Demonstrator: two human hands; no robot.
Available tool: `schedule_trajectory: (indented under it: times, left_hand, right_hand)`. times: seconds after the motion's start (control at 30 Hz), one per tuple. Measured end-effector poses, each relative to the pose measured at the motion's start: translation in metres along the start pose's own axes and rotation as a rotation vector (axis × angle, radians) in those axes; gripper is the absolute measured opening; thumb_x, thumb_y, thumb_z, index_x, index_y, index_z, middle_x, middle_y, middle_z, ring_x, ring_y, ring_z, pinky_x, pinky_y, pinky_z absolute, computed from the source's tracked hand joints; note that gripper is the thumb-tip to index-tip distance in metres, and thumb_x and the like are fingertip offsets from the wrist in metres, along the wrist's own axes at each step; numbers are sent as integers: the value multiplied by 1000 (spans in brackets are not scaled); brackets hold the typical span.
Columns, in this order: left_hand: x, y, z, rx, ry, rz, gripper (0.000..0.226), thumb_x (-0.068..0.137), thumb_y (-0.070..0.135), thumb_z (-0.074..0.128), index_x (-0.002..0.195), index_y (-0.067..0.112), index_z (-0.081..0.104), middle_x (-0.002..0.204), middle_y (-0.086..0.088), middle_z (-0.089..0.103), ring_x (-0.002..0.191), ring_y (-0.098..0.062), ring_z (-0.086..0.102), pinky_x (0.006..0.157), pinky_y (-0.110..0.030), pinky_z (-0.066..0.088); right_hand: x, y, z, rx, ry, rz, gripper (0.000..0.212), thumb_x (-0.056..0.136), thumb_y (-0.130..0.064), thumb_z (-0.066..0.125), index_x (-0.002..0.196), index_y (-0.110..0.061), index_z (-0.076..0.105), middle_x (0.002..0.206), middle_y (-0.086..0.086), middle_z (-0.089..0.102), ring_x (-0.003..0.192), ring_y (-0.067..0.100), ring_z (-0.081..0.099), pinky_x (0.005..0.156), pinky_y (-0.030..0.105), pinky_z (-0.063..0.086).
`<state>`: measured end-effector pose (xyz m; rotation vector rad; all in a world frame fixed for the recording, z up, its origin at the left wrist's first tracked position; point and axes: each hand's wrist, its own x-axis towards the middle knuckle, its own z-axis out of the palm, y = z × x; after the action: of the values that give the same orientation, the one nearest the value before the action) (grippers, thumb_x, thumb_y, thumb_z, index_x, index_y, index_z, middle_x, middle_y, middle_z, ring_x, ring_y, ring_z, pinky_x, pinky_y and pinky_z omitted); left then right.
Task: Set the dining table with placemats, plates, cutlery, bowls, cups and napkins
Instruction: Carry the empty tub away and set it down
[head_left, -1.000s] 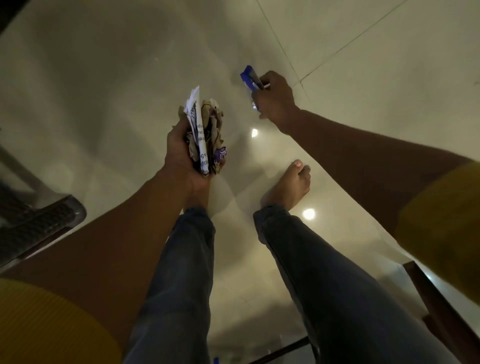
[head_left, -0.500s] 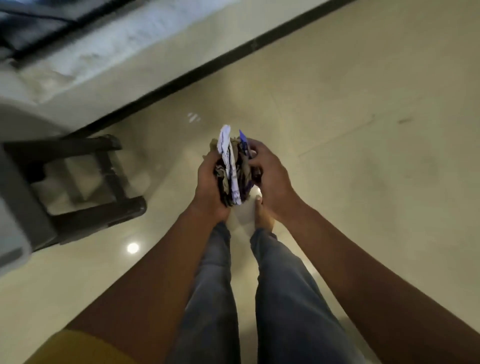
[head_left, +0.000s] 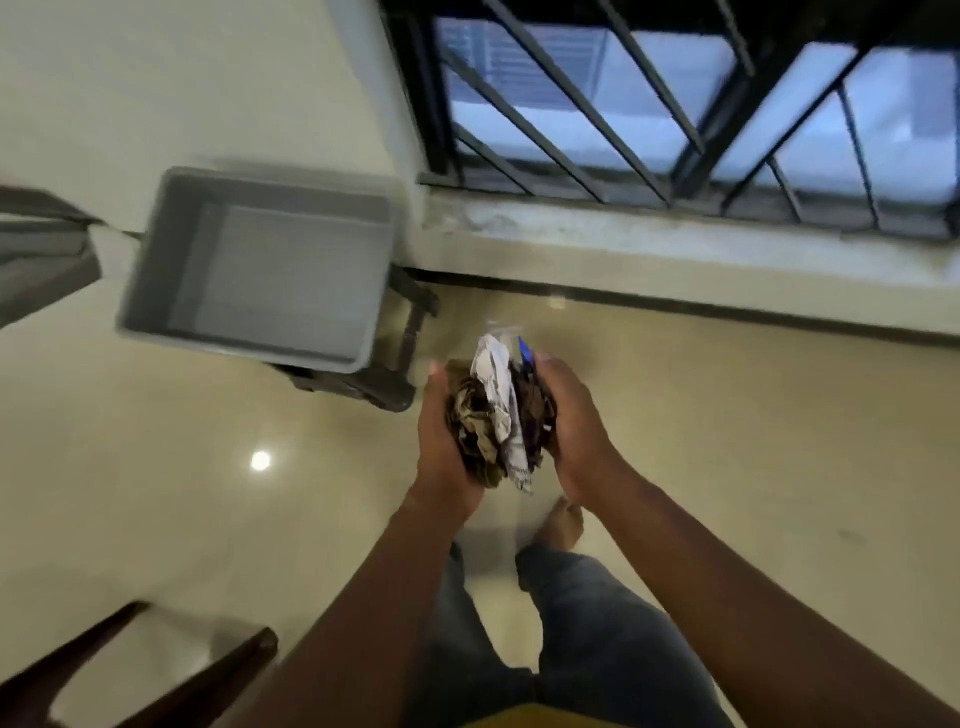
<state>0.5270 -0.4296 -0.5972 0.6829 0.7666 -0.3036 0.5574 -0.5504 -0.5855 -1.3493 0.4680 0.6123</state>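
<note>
Item held: a wad of crumpled paper and wrappers, brown and white with a blue scrap at its top right edge; no placemat, plate, cutlery, bowl or cup is in view, and whether any of the wad is a napkin cannot be told.
Location of wad: in front of the body, above the floor, pressed between both palms.
Long axis of wad: runs roughly away from the body, top end pointing toward the window wall.
Left hand: cupped along the left flank of the wad, fingers curled round it, thumb tip at the top.
Right hand: cupped along the right flank, fingers wrapped over the blue scrap; both hands grasp, neither is released.
Bin: grey, rectangular, open-topped, nothing visible inside, on a dark stand; lies ahead and to the left of the hands, well apart from them.
Nearer hand to bin: the left.
Arms: both extended forward, forearms converging on the wad.
Judged step: clearing litter ahead of laying the table; the wad likely goes up and leftward over the bin rim.
Risk: loose scraps may slip out at the wad's lower end.
Surroundings: barred window ahead to the right; dark wooden chair frame lower left.
</note>
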Motion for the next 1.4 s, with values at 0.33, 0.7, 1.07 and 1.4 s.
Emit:
schedule_trajectory:
  times: [0.33, 0.7, 1.07, 1.4]
  left_hand:
    - [-88, 133, -149, -246, 183, 254, 61, 107, 50, 36, 119, 6, 77, 123, -20, 73, 116, -35, 70, 97, -42, 57]
    - [-120, 261, -322, -430, 300, 248, 82, 103, 70, 20, 134, 12, 68, 133, -18, 70, 127, -37, 63, 114, -51, 43]
    - [-96, 385, -404, -467, 346, 269, 64, 106, 55, 32, 137, 11, 68, 134, -16, 69, 128, -37, 63, 117, -52, 42]
    - [-49, 516, -450, -472, 314, 248, 65, 105, 55, 34, 135, 9, 68, 135, -19, 68, 129, -41, 61, 118, -58, 38]
  right_hand:
    - [-31, 4, 228, -221, -285, 88, 35, 106, -36, 48, 104, -17, 78, 104, 6, 79, 99, 20, 75, 85, 32, 58]
    - [-29, 48, 455, -309, -427, 192, 41, 103, -44, 50, 117, -17, 77, 115, 11, 77, 109, 27, 73, 104, 45, 53]
    - [33, 47, 589, -165, -489, 294, 49, 107, -45, 40, 110, -14, 78, 112, 10, 78, 98, 20, 76, 77, 30, 59]
    - [118, 26, 706, -140, -408, 335, 44, 105, -47, 45, 102, -23, 82, 115, 9, 77, 114, 29, 70, 111, 52, 47]
